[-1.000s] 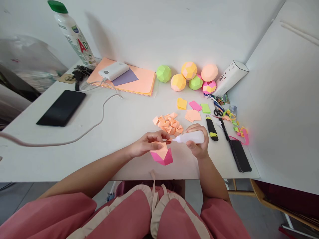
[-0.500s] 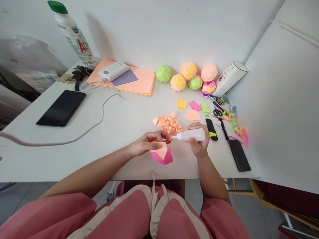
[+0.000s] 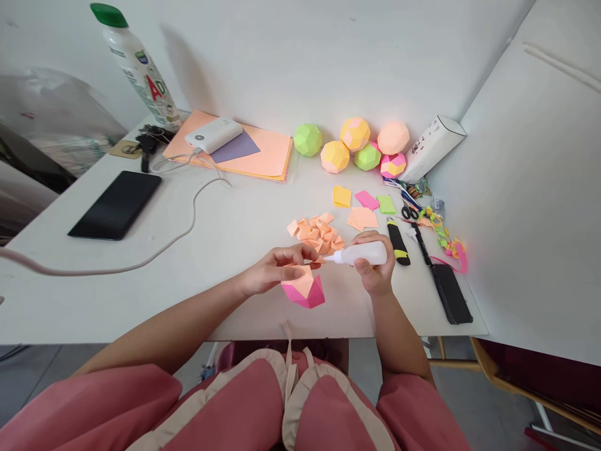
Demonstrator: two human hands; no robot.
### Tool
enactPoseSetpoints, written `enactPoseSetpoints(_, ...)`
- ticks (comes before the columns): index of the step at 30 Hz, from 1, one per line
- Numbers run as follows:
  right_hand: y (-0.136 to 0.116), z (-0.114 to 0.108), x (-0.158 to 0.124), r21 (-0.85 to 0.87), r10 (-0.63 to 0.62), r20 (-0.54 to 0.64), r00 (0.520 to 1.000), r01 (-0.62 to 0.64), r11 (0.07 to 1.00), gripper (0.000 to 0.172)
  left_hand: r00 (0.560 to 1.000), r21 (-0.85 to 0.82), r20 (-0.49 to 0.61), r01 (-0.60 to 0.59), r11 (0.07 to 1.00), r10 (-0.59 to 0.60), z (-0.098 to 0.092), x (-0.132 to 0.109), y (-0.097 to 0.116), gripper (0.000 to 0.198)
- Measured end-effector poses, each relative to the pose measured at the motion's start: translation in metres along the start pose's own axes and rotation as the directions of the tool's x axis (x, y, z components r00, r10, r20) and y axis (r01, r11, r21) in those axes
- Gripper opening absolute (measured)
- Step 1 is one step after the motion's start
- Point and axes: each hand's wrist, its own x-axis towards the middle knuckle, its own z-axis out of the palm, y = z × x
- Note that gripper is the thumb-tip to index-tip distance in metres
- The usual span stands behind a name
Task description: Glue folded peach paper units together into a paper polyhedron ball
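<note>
My left hand (image 3: pixel 278 269) is closed on a partly built paper ball (image 3: pixel 304 293), peach on top and bright pink below, with its thumb on a peach face. In my right hand (image 3: pixel 378 268) lies a white squeeze glue bottle (image 3: pixel 364 254), tipped sideways with its thin nozzle pointing left. The nozzle tip meets or nearly meets a peach paper flap near my left fingertips; whether glue comes out is too small to see. Just beyond my hands is a heap of folded peach paper pieces (image 3: pixel 317 232).
Several finished paper balls (image 3: pixel 335 156) stand along the wall. Yellow, pink, green and peach paper squares (image 3: pixel 364 217) lie before them. On the right are a box cutter (image 3: pixel 398 241), scissors (image 3: pixel 410 213) and a black case (image 3: pixel 451 293). A tablet (image 3: pixel 116 205), cable and power bank (image 3: pixel 215 134) sit left.
The paper ball and my left hand have shifted very slightly up and left. My right hand keeps the glue bottle in almost the same place.
</note>
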Motion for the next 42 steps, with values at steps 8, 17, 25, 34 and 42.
enactPoseSetpoints(8,0.002,-0.012,0.015,0.338,0.238,-0.136,0.962,-0.181,0.923,0.031,0.999,-0.02,0.002,-0.036,0.999,0.036,-0.001,-0.001,0.01,0.016)
enactPoseSetpoints(17,0.023,-0.018,0.017,-0.439,0.307,-0.175,0.935,-0.354,0.826,0.032,0.995,-0.099,0.041,-0.087,0.991,0.092,-0.002,-0.003,0.017,0.02)
enactPoseSetpoints(25,0.038,-0.015,0.011,-0.868,0.358,-0.031,0.933,-0.203,0.454,0.014,0.994,-0.138,0.057,-0.083,0.987,0.092,-0.002,-0.003,0.019,0.02)
enactPoseSetpoints(34,0.016,0.009,0.001,0.03,0.259,0.534,0.805,-0.325,0.945,0.031,0.995,-0.155,0.036,-0.083,0.984,0.09,0.001,-0.002,0.02,0.017)
enactPoseSetpoints(42,0.023,0.02,-0.006,0.258,0.381,0.576,0.723,-0.603,0.755,0.021,0.995,-0.173,0.05,-0.073,0.982,0.083,0.004,0.0,0.017,0.018)
